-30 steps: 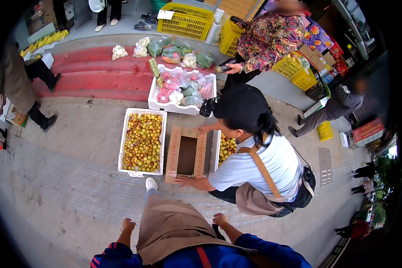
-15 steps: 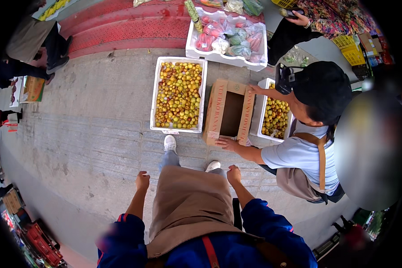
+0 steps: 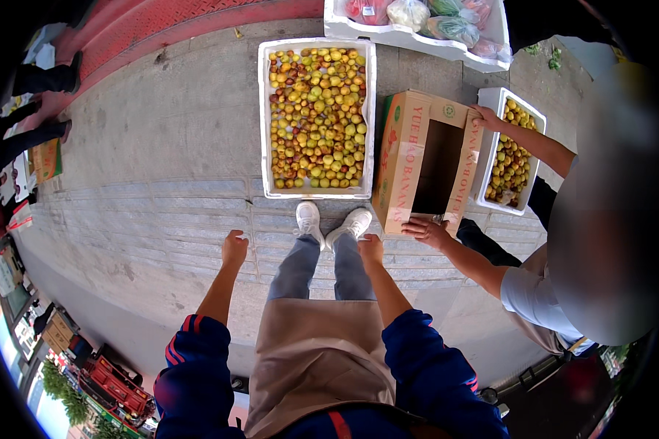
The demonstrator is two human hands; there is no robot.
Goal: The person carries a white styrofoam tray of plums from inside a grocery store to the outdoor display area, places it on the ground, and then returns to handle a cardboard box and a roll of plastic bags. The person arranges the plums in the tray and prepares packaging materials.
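My left hand (image 3: 234, 249) hangs in the air with its fingers curled in and nothing visible in them. Loosely closed too, my right hand (image 3: 371, 250) is held just in front of my right shoe, touching nothing. Past my shoes lies a white foam box (image 3: 264, 146) full of round yellow-green and brown fruit (image 3: 318, 117) that look like jujubes. To its right stands a cardboard box (image 3: 397, 157), its top opening showing a dark inside. A co-worker's two hands (image 3: 426, 230) grip this box at its far and near ends.
A second foam box (image 3: 483, 183) of the same fruit sits right of the cardboard box. At the far edge is a foam box (image 3: 417, 38) of bagged vegetables. A red ramp (image 3: 135, 33) and people's legs (image 3: 47, 77) are at far left. Grey paving (image 3: 161, 146) runs underfoot.
I have stepped forward, and both shoes now stand together by the jujube box. The boxes sit closer and larger in view. The co-worker still grips the cardboard box.
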